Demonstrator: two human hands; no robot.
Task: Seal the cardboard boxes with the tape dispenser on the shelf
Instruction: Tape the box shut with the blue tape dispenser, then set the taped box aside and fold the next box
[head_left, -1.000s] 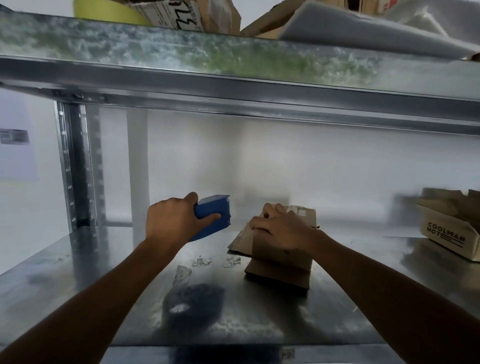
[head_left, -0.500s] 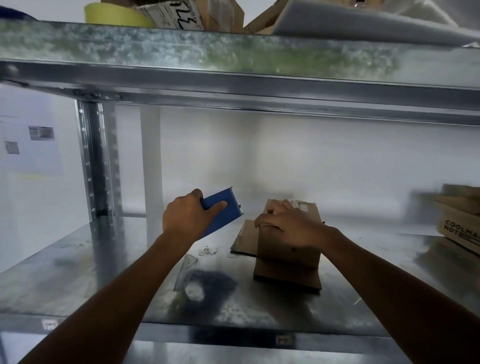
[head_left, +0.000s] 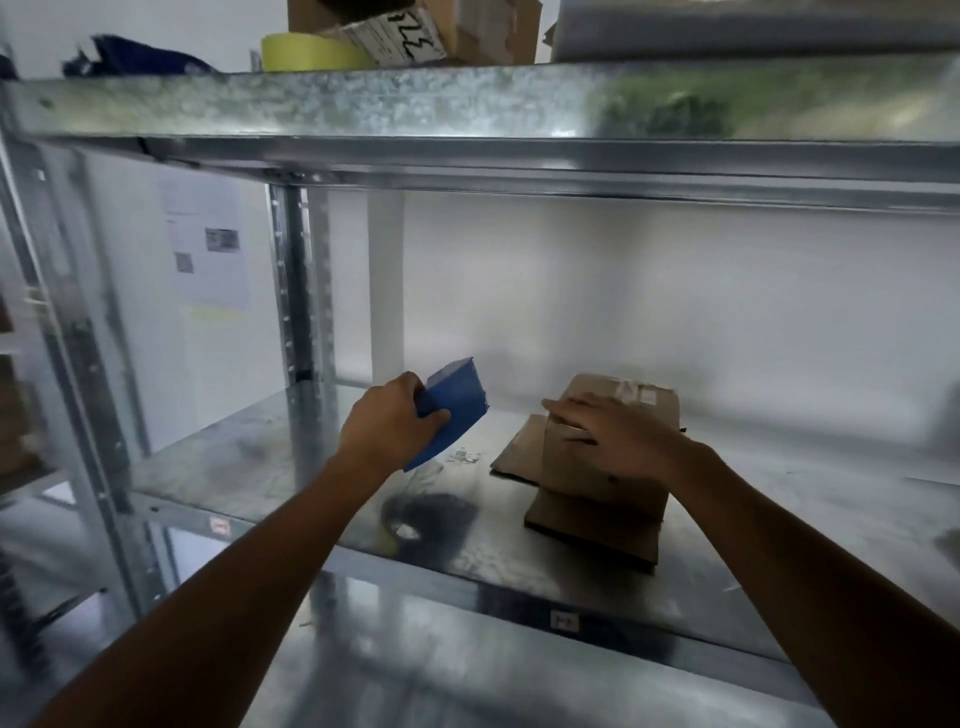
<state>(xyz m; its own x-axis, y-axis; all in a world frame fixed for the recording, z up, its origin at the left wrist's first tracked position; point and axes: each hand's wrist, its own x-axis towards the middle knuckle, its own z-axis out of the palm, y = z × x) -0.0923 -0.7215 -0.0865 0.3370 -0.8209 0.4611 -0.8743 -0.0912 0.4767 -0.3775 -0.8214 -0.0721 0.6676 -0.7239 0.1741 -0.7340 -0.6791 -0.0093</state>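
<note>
cardboard box (head_left: 597, 467) sat near the front of the metal shelf (head_left: 249, 467). one loose flap (head_left: 592, 530) reached toward the front lip, so i'd guess there wasn't much room to drag it forward before it hung over the edge. it looked small and light, thin board that would dent or skid on that slick metal if you pushed hard with nothing bracing it.

right hand (head_left: 608, 434) lay flat on top of the box, fingers fairly straight, pressing down rather than grabbing. seemed like the sensible hold, since the top seam is the part to keep closed.

left hand (head_left: 387, 423) was wrapped around the blue tape dispenser (head_left: 454, 410), which was up in the air just left of the box, tilted and not touching it. hard plastic and rigid, easy to grip by the body. couldn't make out the cutter or where the tape came off.

there was plenty of bare shelf to the left and behind. further back were the corner post (head_left: 301, 291) and white wall (head_left: 623, 312). the upper shelf (head_left: 363, 104) hung low overhead with a roll of yellow tape (head_left: 311, 52) on it, so big lifts looked cramped.
</note>
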